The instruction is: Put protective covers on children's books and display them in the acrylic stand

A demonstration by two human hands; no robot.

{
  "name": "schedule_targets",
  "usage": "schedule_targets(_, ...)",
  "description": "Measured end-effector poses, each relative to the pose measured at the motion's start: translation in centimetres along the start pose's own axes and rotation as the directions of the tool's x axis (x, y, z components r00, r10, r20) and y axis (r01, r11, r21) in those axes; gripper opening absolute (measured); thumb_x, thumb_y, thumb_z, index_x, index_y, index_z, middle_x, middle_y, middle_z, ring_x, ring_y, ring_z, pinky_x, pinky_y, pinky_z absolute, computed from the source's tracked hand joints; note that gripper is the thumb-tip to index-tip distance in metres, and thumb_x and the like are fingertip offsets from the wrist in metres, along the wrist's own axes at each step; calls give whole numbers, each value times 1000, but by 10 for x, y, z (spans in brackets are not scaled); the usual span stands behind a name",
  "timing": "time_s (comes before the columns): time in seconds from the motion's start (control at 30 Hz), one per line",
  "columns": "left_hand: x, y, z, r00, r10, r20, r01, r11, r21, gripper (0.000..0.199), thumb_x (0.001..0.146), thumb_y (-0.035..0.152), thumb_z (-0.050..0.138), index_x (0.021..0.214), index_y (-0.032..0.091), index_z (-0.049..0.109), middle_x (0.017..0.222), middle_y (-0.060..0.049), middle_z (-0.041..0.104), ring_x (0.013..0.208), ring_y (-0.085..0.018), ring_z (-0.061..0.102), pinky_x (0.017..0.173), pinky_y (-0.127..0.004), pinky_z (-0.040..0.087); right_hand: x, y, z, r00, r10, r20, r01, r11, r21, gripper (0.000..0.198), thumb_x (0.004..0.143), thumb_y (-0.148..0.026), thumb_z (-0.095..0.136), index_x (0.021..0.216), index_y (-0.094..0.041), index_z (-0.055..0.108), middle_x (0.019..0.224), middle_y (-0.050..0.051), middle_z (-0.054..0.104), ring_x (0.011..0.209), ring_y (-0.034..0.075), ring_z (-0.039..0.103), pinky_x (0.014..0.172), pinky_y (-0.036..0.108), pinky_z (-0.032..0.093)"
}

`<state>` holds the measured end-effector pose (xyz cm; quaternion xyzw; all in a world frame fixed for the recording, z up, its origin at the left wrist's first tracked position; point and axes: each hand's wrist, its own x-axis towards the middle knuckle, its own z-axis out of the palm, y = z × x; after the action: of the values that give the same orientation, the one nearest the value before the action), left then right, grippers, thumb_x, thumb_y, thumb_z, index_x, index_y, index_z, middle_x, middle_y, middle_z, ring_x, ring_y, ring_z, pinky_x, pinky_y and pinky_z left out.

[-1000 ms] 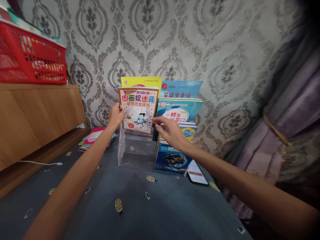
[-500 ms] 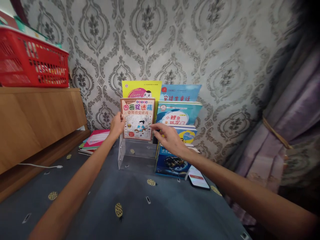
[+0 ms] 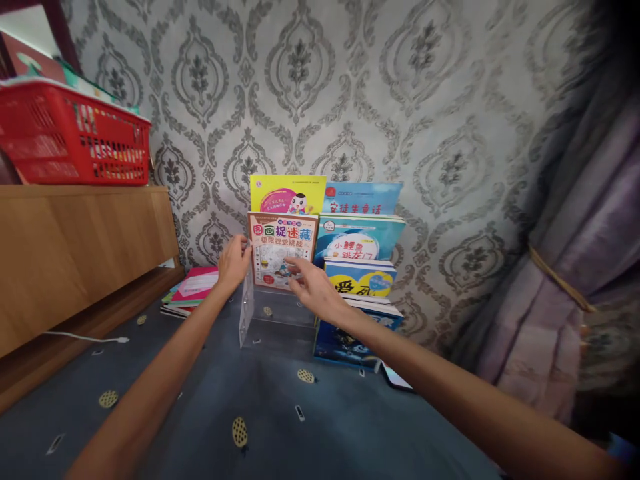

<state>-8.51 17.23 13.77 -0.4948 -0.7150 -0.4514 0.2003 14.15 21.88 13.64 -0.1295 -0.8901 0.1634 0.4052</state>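
A children's picture book (image 3: 273, 250) with a brown border and colourful Chinese title stands upright in a clear acrylic tiered book rack (image 3: 270, 325). My left hand (image 3: 234, 261) has its fingers bent at the book's left edge, beside the rack's side wall. In front of the lower part of the cover is my right hand (image 3: 316, 287), its index finger and thumb apart, fingertips at the book's face. Behind the picture book rises a yellow book (image 3: 313, 191). To the right, the rack holds a light blue book (image 3: 363, 193), a teal book (image 3: 390, 230), a yellow-and-blue book (image 3: 360, 277) and a dark blue book (image 3: 350, 343).
The rack stands on a dark blue patterned cloth (image 3: 190, 420) against a papered wall. A stack of books (image 3: 195, 283) lies left of it, near a white cable (image 3: 85, 337). A red basket (image 3: 75, 137) sits on a wooden cabinet (image 3: 90, 233). A phone (image 3: 397, 379) and curtain (image 3: 545, 333) are at right.
My right hand has moved left from the picture book's right edge to the front of its cover. The book sits slightly lower and to the right in view; my left hand stays at its left edge.
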Motion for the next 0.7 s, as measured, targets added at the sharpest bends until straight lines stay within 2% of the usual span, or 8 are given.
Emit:
schedule_targets(0.13,0,3,-2,999,30,-22,-31,999,-22,14,95,31,47,96,22,58,99,-7,68,93,-24,63,84,-34,45,9,8,4,997,61,-55,-57,996,76,50,86,-15,56,136,-20,54,132,17,65,113,29,68,86,45,61)
schedule_targets(0.23,5,5,-4,1000,-12,14,12,999,-31,19,96,33,46,85,23,57,91,-6,68,88,-22,61,78,-32,44,17,13,4,989,117,-85,-104,985,139,52,86,-14,56,137,-21,53,140,17,59,114,29,69,88,45,61)
schedule_targets(0.4,14,8,-2,996,-81,48,82,996,-27,22,95,34,47,78,23,54,80,-3,65,80,-22,59,70,-30,40,25,15,8,982,166,-89,-148,972,184,48,86,-11,53,133,-20,54,139,18,59,112,28,70,90,47,60)
schedule_targets(0.7,16,6,-2,993,-98,73,103,993,-66,22,94,35,47,80,22,57,80,-3,65,78,-21,58,71,-30,39,21,24,13,979,195,-65,-172,950,261,48,86,-12,54,132,-22,55,137,15,61,118,28,67,89,45,61)
